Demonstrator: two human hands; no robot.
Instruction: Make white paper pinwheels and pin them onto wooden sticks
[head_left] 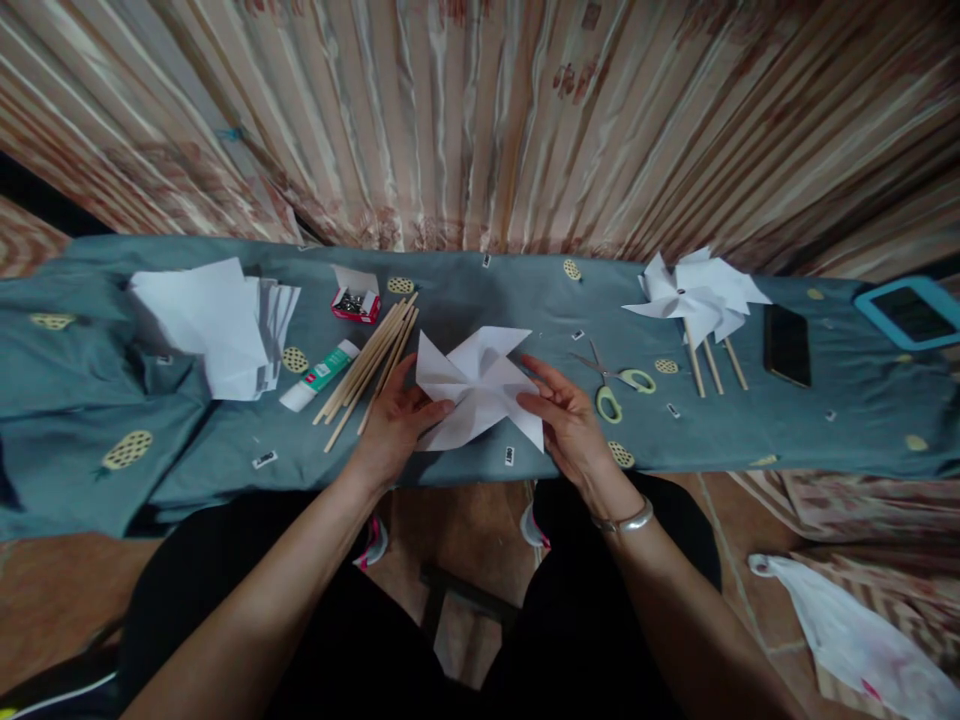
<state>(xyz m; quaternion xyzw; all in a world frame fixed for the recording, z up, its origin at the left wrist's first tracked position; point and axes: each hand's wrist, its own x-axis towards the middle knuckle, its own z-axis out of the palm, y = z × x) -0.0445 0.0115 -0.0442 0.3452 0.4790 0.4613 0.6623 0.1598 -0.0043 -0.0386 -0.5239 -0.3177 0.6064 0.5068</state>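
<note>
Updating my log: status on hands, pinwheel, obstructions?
Left hand, right hand: on opposite sides. Paper pinwheel held between them. Scissors near right hand, clear of pinwheel.

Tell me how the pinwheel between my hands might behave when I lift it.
The pinwheel looks like plain paper, so it's probably very light. Its blades seem thin, so they may flex or crumple under a hard squeeze. Its pointed tips stick out, so they might bend first.

I see from my end a shiny silver bangle (637, 518) on the right wrist (611, 497) at four o'clock, black trousers (196, 570) spreading from eight round to five o'clock, and pale shoes (377, 548) with bright pink trim peeking in at seven and five o'clock.
</note>
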